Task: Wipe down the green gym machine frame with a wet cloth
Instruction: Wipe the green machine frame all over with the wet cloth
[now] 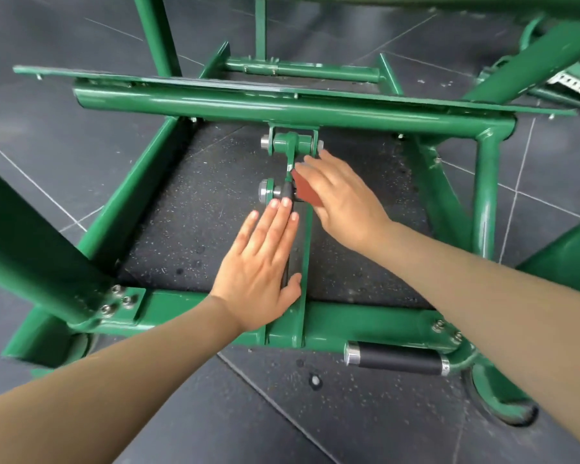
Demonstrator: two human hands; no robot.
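The green gym machine frame [282, 110] fills the view, seen from above. A narrow green link bar [304, 262] runs from the near cross tube up to a pivot bracket [290, 142] under the far cross tube. My right hand [340, 192] holds a folded reddish-brown cloth [307, 190] against the upper part of that bar, just below the pivot. My left hand [263, 262] lies flat with straight fingers along the bar's left side, thumb touching the bar, fingertips near a bolt [265, 190].
Dark speckled rubber mat [188, 229] lies inside the frame's base; grey floor tiles surround it. A black-gripped handle [397, 358] sticks out at the near right. Slanted green tubes rise at the left [31, 242] and right [533, 58].
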